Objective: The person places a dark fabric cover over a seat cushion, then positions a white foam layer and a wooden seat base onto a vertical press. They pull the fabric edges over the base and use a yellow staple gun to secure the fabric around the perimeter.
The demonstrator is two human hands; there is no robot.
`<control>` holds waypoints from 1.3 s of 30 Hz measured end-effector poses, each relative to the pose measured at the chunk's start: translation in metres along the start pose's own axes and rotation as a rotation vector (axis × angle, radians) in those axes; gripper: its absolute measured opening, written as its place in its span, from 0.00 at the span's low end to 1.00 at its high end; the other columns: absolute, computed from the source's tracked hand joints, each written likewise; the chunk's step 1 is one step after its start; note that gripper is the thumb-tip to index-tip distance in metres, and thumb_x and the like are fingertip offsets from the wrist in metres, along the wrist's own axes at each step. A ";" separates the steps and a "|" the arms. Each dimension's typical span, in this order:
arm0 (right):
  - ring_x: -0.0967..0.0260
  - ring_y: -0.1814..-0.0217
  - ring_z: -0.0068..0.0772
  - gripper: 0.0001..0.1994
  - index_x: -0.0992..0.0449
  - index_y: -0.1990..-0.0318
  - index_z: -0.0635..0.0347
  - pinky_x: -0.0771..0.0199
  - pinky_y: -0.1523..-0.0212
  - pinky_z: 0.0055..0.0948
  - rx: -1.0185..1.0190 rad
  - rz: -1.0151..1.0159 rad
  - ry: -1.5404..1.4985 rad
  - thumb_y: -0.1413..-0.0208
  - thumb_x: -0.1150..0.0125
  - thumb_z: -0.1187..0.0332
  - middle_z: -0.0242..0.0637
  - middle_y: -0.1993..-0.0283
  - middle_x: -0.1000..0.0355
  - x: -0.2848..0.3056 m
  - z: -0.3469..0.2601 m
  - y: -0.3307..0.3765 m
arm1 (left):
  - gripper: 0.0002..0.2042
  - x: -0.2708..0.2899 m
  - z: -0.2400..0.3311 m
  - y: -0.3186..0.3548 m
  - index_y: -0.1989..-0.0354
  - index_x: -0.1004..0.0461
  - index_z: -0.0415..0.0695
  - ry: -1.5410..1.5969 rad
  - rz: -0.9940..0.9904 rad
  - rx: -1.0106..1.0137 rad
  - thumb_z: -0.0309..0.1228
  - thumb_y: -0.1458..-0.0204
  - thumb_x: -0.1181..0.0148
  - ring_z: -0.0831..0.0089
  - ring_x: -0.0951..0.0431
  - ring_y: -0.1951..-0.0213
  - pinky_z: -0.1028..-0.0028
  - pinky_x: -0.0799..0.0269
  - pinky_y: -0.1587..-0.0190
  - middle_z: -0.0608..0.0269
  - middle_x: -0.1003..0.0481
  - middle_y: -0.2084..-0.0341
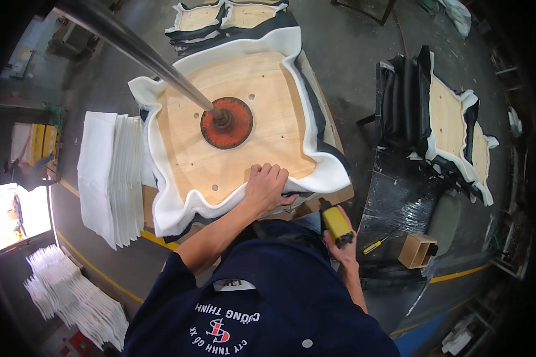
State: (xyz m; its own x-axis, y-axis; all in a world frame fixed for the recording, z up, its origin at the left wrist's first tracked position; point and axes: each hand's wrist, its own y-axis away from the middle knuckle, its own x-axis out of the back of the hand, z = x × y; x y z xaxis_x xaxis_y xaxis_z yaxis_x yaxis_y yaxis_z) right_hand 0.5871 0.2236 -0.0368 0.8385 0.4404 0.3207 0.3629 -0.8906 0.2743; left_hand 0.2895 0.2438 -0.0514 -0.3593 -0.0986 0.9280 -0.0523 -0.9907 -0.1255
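Note:
In front of me lies a wooden seat panel [244, 172], with white padding [333, 172] curling up around its edges and dark fabric showing beneath. A round red press plate [238, 128] on a metal rod bears down on the middle of the panel. My left hand [266, 187] is closed over the near edge of the padding, fingertips toward the wood. Low on the right, beside the near right corner, my right hand [343, 250] grips a yellow-and-black staple gun [337, 227]. Its nose is partly hidden against the dark background.
White padding sheets are stacked at left [110, 178] and lower left [77, 297]. Padded seat panels [449, 128] stand on a black-covered table at right, with a yellow-handled screwdriver [372, 247] and a small wooden box [415, 251]. More panels [250, 16] lie beyond. A bright screen [15, 217] glows at far left.

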 end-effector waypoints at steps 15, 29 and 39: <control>0.30 0.46 0.55 0.38 0.35 0.32 0.60 0.30 0.41 0.40 0.192 -0.214 0.288 0.56 0.33 0.75 0.51 0.49 0.31 -0.015 -0.066 -0.074 | 0.08 -0.014 -0.035 -0.008 0.78 0.26 0.51 0.022 0.156 -0.104 0.35 0.67 0.33 0.64 0.30 0.60 0.60 0.39 0.53 0.66 0.30 0.70; 0.29 0.38 0.53 0.41 0.35 0.32 0.58 0.28 0.38 0.39 -0.141 -0.408 0.131 0.59 0.28 0.78 0.52 0.41 0.27 -0.040 -0.102 -0.119 | 0.23 -0.022 -0.041 -0.011 0.61 0.25 0.46 -0.010 0.058 0.099 0.53 0.53 0.32 0.59 0.35 0.50 0.54 0.44 0.48 0.60 0.31 0.57; 0.24 0.46 0.56 0.34 0.33 0.34 0.57 0.25 0.47 0.38 -0.134 -0.451 0.265 0.54 0.35 0.76 0.55 0.52 0.22 -0.058 -0.130 -0.140 | 0.19 -0.029 -0.044 -0.012 0.59 0.25 0.48 0.024 0.047 0.143 0.46 0.53 0.31 0.59 0.35 0.48 0.54 0.45 0.46 0.62 0.31 0.56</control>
State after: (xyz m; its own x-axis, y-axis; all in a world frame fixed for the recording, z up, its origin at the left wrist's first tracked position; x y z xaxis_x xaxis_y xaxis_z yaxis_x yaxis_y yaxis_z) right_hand 0.4345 0.3372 0.0241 0.4738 0.8049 0.3573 0.5938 -0.5916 0.5454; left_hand 0.2593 0.2623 -0.0925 -0.3807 -0.1448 0.9133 0.0976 -0.9884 -0.1160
